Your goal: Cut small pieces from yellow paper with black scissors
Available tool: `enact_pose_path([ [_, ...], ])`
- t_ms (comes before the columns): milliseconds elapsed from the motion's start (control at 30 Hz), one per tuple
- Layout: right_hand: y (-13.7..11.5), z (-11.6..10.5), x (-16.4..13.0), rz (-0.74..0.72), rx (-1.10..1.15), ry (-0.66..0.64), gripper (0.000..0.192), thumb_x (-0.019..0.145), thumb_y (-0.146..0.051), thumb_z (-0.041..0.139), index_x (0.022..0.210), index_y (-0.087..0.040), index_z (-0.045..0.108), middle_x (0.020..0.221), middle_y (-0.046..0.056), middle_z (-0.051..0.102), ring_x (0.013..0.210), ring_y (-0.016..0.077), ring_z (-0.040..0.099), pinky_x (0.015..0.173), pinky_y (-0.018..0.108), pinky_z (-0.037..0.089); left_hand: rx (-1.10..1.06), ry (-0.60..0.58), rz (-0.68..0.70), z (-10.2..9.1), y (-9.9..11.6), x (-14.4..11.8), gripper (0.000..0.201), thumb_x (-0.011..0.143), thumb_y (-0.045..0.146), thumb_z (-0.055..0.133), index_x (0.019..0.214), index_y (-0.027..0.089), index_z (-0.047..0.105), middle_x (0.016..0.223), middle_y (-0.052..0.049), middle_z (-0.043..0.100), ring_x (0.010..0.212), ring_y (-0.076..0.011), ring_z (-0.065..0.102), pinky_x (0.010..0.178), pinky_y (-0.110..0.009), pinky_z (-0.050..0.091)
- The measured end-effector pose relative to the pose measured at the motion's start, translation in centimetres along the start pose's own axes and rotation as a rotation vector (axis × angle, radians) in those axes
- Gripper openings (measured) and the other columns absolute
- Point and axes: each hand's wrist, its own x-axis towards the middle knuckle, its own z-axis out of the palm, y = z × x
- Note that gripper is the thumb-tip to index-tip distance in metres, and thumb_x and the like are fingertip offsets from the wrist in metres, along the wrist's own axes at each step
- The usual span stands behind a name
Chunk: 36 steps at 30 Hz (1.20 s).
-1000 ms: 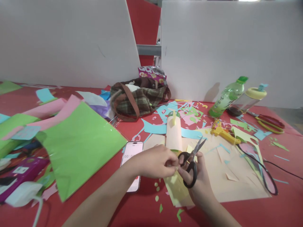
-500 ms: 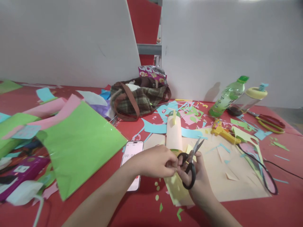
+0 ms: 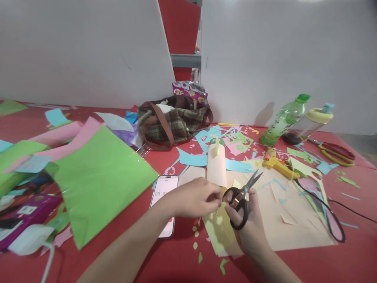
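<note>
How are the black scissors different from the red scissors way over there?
The black scissors are held in the right hand, near the left hand; the red scissors lie untouched on the table at the far right. The black scissors have black handles, the red scissors have red and yellow-green ones. The black scissors' blades point up and away over the paper; the red scissors lie flat. Both are scissors with two finger loops.

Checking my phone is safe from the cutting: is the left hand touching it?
Cannot tell. In the head view the left hand overlaps the phone's right edge, but whether it rests on it or hovers above is not visible.
</note>
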Motion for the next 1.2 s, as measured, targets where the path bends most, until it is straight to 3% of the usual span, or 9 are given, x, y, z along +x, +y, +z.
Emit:
enact_pose_path([
  [433,0.1,0.0,0.0,0.008,0.042,-0.001,0.034,0.065,-0.016,0.065,0.081,-0.027,0.037,0.074,-0.005,0.050,0.062,0.0109,0.049,0.053,0.021,0.038,-0.045,0.052,0.014,0.5,-0.1,0.2,0.017,0.072,0.016,0.041,0.062,0.014,0.054,0.052,0.003,0.049,0.049,-0.0068,0.041,0.048,-0.017,0.030],
  [667,1.2,-0.2,0.1,-0.043,0.061,-0.147,0.028,0.067,-0.031,0.063,0.079,-0.026,0.038,0.073,-0.003,0.048,0.064,0.0134,0.047,0.056,0.025,0.037,-0.245,0.344,-0.077,-0.2,0.2,0.2,0.018,0.076,0.019,0.039,0.064,0.016,0.053,0.063,0.002,0.056,0.062,-0.0093,0.050,0.060,-0.019,0.037],
  [867,1.4,0.1,-0.2,-0.058,0.007,-0.294,0.038,0.064,-0.049,0.059,0.086,-0.029,0.036,0.076,-0.001,0.045,0.066,0.0161,0.046,0.056,0.028,0.037,-0.371,0.487,-0.117,-0.2,0.5,0.2,0.020,0.078,0.019,0.037,0.061,0.015,0.048,0.062,0.002,0.056,0.063,-0.0090,0.053,0.063,-0.020,0.040],
  [1033,1.5,-0.2,-0.3,-0.065,-0.084,-0.357,0.049,0.063,-0.055,0.055,0.100,-0.029,0.035,0.077,0.001,0.044,0.065,0.0163,0.042,0.053,0.027,0.036,-0.303,0.483,-0.115,-0.1,0.8,0.1,0.019,0.076,0.019,0.038,0.061,0.015,0.049,0.061,0.003,0.054,0.060,-0.0091,0.051,0.060,-0.020,0.039],
  [1200,1.4,-0.4,-0.3,-0.070,-0.111,-0.344,0.045,0.065,-0.054,0.053,0.097,-0.027,0.036,0.074,0.001,0.043,0.064,0.0162,0.041,0.056,0.028,0.035,-0.248,0.475,-0.130,0.2,1.0,0.1,0.018,0.075,0.017,0.038,0.062,0.016,0.049,0.060,0.003,0.054,0.059,-0.0090,0.050,0.058,-0.019,0.037],
])
